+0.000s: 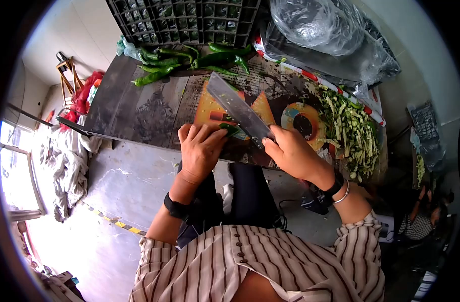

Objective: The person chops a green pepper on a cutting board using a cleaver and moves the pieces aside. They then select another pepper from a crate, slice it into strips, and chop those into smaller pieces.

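Note:
My right hand is closed around a cleaver, whose wide blade points up and to the left over the table. Under the curled fingers of my left hand is a green pepper, pressed at the table's near edge. Its cut end shows just beside the blade, and the rest is hidden by my fingers. To the right of the cleaver lies a heap of sliced green peppers. Whole long green peppers are gathered at the far side of the table.
A black plastic crate stands behind the whole peppers. Clear plastic bags are piled at the back right. The patterned wooden table ends just in front of my legs. White cloth hangs at the left.

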Demonstrator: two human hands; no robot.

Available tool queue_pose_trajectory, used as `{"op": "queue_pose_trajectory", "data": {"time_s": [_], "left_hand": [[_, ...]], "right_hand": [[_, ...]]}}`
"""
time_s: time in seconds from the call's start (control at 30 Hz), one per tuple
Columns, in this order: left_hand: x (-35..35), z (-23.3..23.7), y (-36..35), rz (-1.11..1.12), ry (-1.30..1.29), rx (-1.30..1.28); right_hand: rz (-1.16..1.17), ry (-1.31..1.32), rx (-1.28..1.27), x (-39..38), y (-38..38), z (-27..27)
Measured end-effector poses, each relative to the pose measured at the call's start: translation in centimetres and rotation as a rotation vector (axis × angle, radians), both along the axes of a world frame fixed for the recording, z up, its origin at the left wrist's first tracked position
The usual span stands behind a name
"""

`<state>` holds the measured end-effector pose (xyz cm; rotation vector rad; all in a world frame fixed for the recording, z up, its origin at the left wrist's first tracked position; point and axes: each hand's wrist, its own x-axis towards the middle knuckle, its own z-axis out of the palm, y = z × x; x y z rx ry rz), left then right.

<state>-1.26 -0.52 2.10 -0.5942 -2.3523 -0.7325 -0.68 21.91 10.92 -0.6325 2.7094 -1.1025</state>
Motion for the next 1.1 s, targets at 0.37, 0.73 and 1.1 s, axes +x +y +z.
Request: {"op": "queue_pose_trajectory", "data": {"time_s": [0.37,0.73,1.1], "left_hand": [[-0.3,-0.6,-0.3,-0.025,-0.005,0.100],[-0.2,-0.9,-0.2,-0.006,0.001,0.121],[-0.1,-1.1,-0.3,0.012,0.015,0.114]], "right_hand": [[0.128,-0.015,0.241,-2.6,-2.0,1.2],[0.136,-0.051,0.263,-3.4,-2.9,2.5],[0.182,-0.075,0.342,-3.8,-3.3,2.5]]}}
